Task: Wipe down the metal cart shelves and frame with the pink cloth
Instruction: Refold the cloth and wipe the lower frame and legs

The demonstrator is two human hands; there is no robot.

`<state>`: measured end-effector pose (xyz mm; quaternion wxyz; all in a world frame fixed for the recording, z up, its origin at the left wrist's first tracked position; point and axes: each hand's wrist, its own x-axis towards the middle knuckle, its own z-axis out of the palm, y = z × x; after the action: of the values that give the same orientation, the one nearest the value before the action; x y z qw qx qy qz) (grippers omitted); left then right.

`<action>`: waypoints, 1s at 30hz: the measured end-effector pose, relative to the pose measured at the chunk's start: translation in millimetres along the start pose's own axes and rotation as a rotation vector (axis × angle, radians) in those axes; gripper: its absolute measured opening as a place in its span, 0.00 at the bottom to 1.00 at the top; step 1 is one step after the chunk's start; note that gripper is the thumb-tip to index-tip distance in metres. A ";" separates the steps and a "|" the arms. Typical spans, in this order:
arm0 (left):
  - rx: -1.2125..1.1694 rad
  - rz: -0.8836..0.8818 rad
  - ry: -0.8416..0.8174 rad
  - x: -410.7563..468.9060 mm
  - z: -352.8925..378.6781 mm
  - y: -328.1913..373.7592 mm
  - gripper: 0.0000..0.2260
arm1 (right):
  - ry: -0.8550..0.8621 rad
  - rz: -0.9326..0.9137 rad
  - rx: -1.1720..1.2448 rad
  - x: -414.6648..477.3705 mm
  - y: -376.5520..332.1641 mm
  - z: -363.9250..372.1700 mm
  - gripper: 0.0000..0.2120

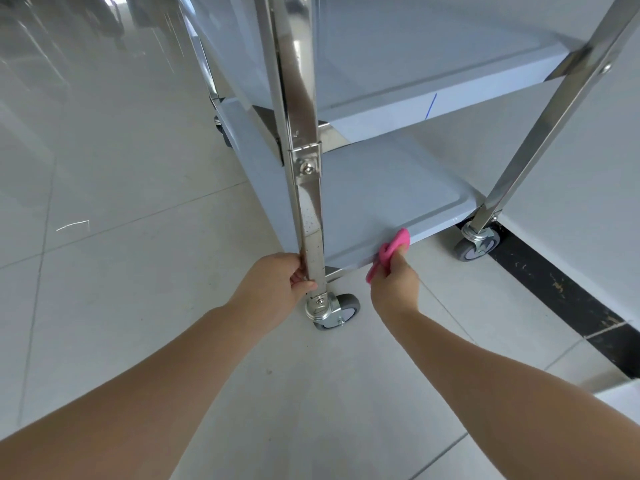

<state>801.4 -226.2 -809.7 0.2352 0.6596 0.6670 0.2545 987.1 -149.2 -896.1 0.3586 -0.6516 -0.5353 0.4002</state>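
We clamp the left hand (277, 277) on the front chrome leg (313, 251) above its caster (332, 311), while the fingers of the right hand (394, 285) are closed on the pink cloth (389, 252), pressed against the front edge of the bottom shelf (381, 199). The main risk, in our judgement, is the cart rolling on its casters under sideways wiping pressure, or the bunched cloth slipping off the narrow edge. No brand or label is legible; only a thin blue line (431, 105) marks the middle shelf (433, 57) edge.
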 end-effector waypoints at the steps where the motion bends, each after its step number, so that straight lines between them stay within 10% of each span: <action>1: 0.003 0.004 0.000 0.4 -0.1 -1.0 0.04 | -0.011 0.007 0.008 -6.0 -1.8 5.1 0.18; 17: 0.019 0.025 0.004 3.6 -0.3 -6.3 0.06 | -0.250 -0.148 -0.048 -71.6 -20.6 31.6 0.09; 26: 0.063 -0.029 -0.003 -1.2 -3.0 5.0 0.08 | -0.340 -0.126 -0.007 -65.6 -29.5 11.3 0.22; 30: 0.289 -0.031 -0.050 -9.8 -11.0 17.2 0.11 | -0.420 -0.193 -0.076 -52.7 -35.2 -13.1 0.10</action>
<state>807.5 -236.2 -790.3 0.1581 0.6824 0.7007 0.1356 978.9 -195.7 -851.8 0.2514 -0.5129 -0.6726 0.4704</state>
